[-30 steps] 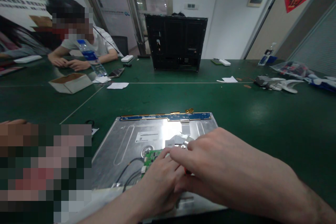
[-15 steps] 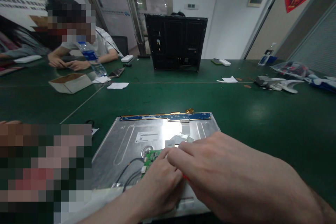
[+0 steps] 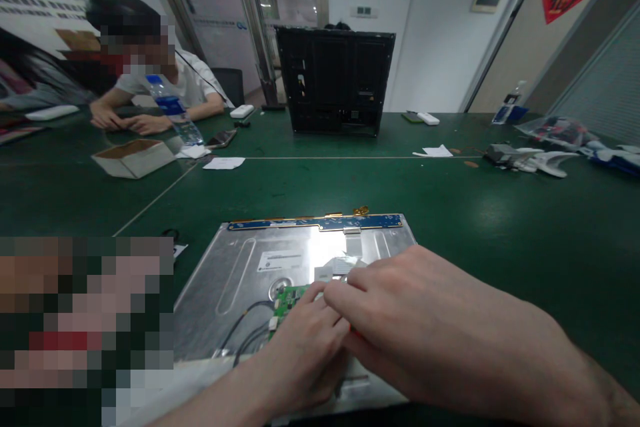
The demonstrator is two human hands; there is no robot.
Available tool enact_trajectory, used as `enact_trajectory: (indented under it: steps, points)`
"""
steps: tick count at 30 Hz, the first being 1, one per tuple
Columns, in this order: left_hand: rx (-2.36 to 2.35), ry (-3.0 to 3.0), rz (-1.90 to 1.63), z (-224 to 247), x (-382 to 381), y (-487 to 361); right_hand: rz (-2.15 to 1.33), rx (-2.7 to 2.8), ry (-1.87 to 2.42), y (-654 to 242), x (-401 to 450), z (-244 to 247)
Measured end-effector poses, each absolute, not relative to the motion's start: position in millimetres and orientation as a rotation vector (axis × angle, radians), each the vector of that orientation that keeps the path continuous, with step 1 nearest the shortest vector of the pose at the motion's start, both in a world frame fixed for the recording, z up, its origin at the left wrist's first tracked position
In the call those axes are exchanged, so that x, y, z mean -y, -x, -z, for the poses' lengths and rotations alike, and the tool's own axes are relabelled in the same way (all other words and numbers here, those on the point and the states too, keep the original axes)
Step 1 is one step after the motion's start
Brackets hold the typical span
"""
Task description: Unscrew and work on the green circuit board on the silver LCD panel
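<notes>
A metal-backed display panel [image 3: 235,280] lies flat in front of me, with a blue circuit strip [image 3: 300,223] along its far edge. A small green circuit board [image 3: 287,300] sits on the panel, partly covered by my hands, and dark cables [image 3: 249,320] run from its left side. My left hand [image 3: 313,340] is closed over the board, fingers bent down. Against it my right hand [image 3: 415,320] is closed too, its fingers overlapping the left ones. A speck of red shows between the hands; what the fingers hold is hidden. A flat ribbon cable [image 3: 353,243] lies beyond them.
Across the green table [image 3: 450,213] stands a black screen housing [image 3: 337,80]. A cardboard box [image 3: 133,160], a water bottle [image 3: 175,113] and a phone [image 3: 221,139] are at far left, near a seated person [image 3: 195,83]. Grey parts [image 3: 525,159] lie at right.
My right hand has shifted and turned slightly, and less red shows between my hands. The panel and board stay in place.
</notes>
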State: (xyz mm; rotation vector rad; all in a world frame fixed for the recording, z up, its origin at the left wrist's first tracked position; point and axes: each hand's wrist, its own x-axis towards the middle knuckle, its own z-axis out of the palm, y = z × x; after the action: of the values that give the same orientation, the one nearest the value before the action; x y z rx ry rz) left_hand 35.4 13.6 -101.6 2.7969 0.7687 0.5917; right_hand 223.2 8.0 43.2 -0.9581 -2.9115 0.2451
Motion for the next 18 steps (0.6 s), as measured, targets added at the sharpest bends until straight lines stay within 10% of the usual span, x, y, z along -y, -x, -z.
enact_trajectory:
  steps: [18]
  points:
    - [-0.745, -2.688, -0.635, 97.7, -12.1, -37.0, -0.253, 2.849, 1.060, -222.5, -9.2, -40.1]
